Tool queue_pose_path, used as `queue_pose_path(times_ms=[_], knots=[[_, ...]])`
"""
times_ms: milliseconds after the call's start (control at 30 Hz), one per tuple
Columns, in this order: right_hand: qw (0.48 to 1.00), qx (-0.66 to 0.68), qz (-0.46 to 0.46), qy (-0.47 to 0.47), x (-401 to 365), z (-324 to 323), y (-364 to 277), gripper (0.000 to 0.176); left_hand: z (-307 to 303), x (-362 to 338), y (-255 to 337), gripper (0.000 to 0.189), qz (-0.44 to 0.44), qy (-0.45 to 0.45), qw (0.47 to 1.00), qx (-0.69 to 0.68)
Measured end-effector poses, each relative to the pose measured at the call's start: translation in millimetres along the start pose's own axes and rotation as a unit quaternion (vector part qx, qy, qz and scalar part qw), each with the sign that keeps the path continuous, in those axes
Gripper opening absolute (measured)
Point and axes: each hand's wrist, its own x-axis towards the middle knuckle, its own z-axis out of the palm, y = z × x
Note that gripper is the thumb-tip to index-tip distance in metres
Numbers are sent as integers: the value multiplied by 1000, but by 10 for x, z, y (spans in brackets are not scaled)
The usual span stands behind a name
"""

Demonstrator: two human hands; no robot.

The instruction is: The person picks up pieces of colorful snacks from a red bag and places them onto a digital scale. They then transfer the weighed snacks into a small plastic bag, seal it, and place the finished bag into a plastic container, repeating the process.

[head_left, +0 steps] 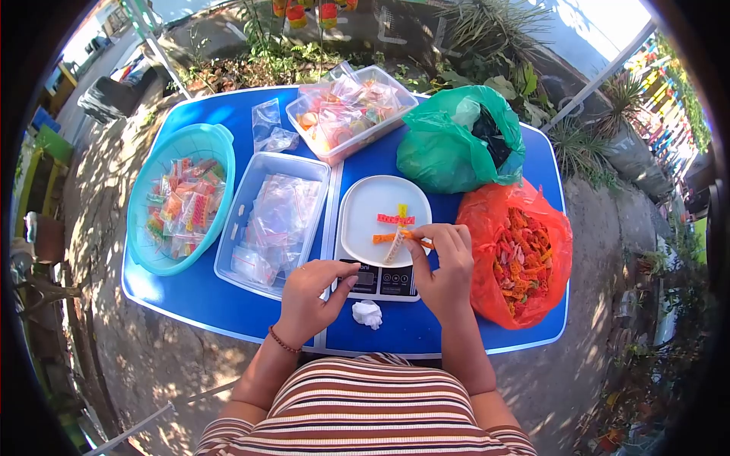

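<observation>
My right hand (445, 267) pinches an orange crinkled strip (424, 243) between thumb and fingertips, at the right rim of a white plate (361, 228). Several more colored strips lie on that plate: a pink one (390, 219), a yellow one (402, 210), an orange one (380, 239) and a pale one (395, 248). Under the plate is a digital kitchen scale (395, 289) with a dark display panel. My left hand (312, 296) rests by the panel's left side, thumb and fingers apart, with nothing visible in it. What the scale reads is too small to tell.
An orange-red bag (559, 243) of similar strips stands right, a green bag (433, 152) behind it. Left are a tub (228, 254) of clear zip bags and a turquoise basket (139, 243) of filled packets. A packet-filled container (357, 144) and crumpled white tissue (367, 314) share the table (175, 300).
</observation>
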Motion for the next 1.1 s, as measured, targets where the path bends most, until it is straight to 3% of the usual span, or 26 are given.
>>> queue_pose_path(times_ms=[100,300,533,733,1100], knots=[[1000,-7,20,-3,-139,-173,6,10,35,10,-4,14,31,1,999,29],[992,-38,38,-113,-341,-379,51,9,35,14,-1,15,27,-10,999,33],[988,-122,96,3,-271,-951,142,12,15,7,30,16,5,-24,999,28],[932,-300,136,153,-243,-1210,384,18,18,7,18,17,8,-20,1000,20],[991,-120,41,32,-288,-735,170,13,6,-4,1,19,5,-20,1000,10]])
